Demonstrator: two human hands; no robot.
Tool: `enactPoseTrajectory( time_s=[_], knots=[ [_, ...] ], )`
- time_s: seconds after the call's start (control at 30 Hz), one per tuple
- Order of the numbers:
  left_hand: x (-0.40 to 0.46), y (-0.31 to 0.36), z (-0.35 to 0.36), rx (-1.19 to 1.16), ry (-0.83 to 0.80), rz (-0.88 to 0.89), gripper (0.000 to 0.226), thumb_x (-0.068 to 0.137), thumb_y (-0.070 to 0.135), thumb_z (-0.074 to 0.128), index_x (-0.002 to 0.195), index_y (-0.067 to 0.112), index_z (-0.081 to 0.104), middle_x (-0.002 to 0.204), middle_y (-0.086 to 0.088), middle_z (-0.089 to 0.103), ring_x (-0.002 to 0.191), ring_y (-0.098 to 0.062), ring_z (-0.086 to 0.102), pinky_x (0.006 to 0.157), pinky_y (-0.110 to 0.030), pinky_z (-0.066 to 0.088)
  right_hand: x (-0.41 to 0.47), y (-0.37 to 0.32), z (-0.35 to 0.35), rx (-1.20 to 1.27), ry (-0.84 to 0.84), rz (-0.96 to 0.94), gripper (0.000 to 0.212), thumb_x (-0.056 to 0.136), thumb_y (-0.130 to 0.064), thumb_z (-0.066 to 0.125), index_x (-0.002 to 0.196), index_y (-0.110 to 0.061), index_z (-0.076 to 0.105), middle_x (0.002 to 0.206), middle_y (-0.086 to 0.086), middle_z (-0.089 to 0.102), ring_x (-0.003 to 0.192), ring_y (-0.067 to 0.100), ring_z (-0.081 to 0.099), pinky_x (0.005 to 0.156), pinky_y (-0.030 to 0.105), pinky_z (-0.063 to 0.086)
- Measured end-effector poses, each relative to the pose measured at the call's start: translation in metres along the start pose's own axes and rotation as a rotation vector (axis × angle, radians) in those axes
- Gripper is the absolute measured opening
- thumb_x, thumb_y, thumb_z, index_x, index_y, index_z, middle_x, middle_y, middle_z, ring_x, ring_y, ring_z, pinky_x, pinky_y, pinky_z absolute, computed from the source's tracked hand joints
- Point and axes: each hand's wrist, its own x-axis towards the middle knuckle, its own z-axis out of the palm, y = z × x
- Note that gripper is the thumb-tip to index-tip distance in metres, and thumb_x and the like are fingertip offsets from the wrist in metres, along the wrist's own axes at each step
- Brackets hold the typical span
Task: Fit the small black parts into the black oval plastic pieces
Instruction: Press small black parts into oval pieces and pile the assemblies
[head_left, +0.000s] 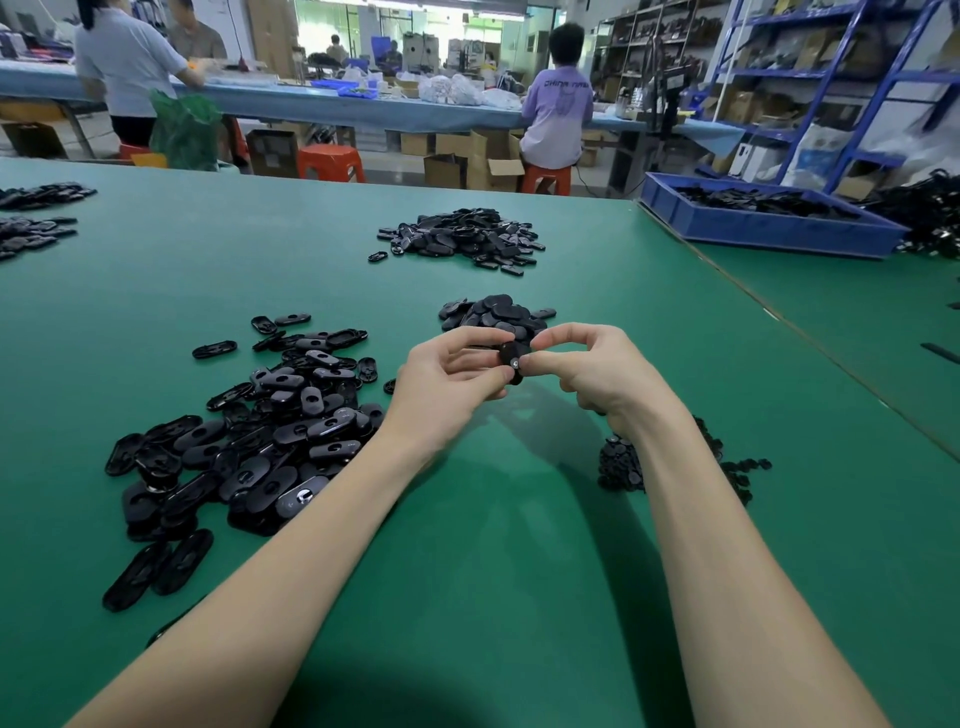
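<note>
**Fingers on oval piece, mid-table**

Fingertips (501, 375) of both hands meet above the green table (493, 545), curled and pinching one oval piece (511, 358) between them.
- Left hand (452, 379): thumb and fingers grip the piece from the left.
- Right hand (587, 369): thumb and forefinger pinch at its face, where a small round part (516, 364) shows.
- Just behind the hands: dark oval heap (496, 317).
- Left of the hands: large scattered oval pile (249, 436).
- Under the right forearm: small-parts heap (623, 462).
- Farther back: another pile (462, 236).
- Far right: blue bin (769, 226) of black items.
</note>
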Motion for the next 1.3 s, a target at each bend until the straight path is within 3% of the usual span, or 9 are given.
enactPoseTrajectory(
  time_s=[0.13,0.23,0.33,0.47,0.63,0.93,1.3],
  knots=[
    [0.000,-0.004,0.001,0.090,0.069,-0.011,0.025,0.080,-0.001,0.078,0.092,0.020,0.071,0.083,-0.006,0.078,0.075,-0.020,0.076,0.081,-0.033,0.061,-0.001,-0.003,0.008,-0.159,0.044,-0.077,0.022,0.073,-0.026,0.087,0.089,-0.026,0.071,0.068,-0.012,0.058,0.060,0.006,0.051,0.054,0.022,0.037],
    [-0.001,-0.005,0.000,0.105,0.093,-0.059,0.025,0.080,-0.003,0.075,0.089,0.019,0.066,0.082,-0.007,0.078,0.075,-0.022,0.076,0.084,-0.036,0.060,0.000,-0.001,0.012,-0.264,0.079,-0.095,0.025,0.071,-0.038,0.087,0.089,-0.031,0.072,0.078,-0.011,0.069,0.076,0.010,0.062,0.069,0.028,0.048],
    [0.000,-0.001,-0.001,-0.067,0.071,-0.165,0.025,0.083,-0.008,0.069,0.091,0.013,0.059,0.086,-0.012,0.077,0.072,-0.022,0.072,0.086,-0.036,0.058,0.000,0.003,0.008,-0.194,-0.011,-0.061,0.024,0.073,-0.044,0.086,0.088,-0.028,0.076,0.076,-0.011,0.074,0.061,0.008,0.055,0.056,0.022,0.044],
    [0.002,0.004,-0.002,-0.255,0.054,-0.275,0.023,0.083,-0.011,0.067,0.091,0.010,0.062,0.095,-0.020,0.074,0.077,-0.024,0.071,0.084,-0.027,0.060,0.000,0.008,0.005,-0.076,-0.129,-0.040,0.011,0.080,-0.032,0.084,0.085,-0.025,0.078,0.067,-0.009,0.067,0.050,0.005,0.042,0.042,0.011,0.030],
    [0.001,0.005,-0.006,-0.029,0.045,-0.226,0.017,0.084,-0.005,0.069,0.093,0.009,0.072,0.091,-0.019,0.076,0.075,-0.020,0.069,0.086,-0.028,0.057,0.005,0.012,0.013,-0.124,-0.045,-0.106,0.008,0.079,-0.029,0.084,0.078,-0.025,0.077,0.057,-0.018,0.063,0.046,-0.006,0.051,0.053,0.014,0.037],
    [0.001,0.007,-0.008,-0.134,0.059,-0.274,0.012,0.086,-0.008,0.070,0.093,0.002,0.069,0.086,-0.015,0.074,0.068,-0.015,0.073,0.071,-0.018,0.059,0.006,0.018,0.016,-0.052,-0.106,-0.167,0.009,0.086,-0.025,0.081,0.085,-0.021,0.072,0.060,-0.014,0.058,0.045,-0.001,0.046,0.055,0.019,0.036],
    [0.004,0.001,-0.009,-0.051,0.069,-0.299,0.015,0.087,-0.010,0.067,0.087,0.005,0.067,0.079,-0.012,0.072,0.067,-0.015,0.070,0.077,-0.021,0.059,0.004,0.025,0.036,-0.097,0.006,-0.214,0.018,0.083,-0.019,0.080,0.074,-0.022,0.065,0.055,-0.017,0.059,0.046,-0.004,0.048,0.051,0.011,0.039]
  ],
)
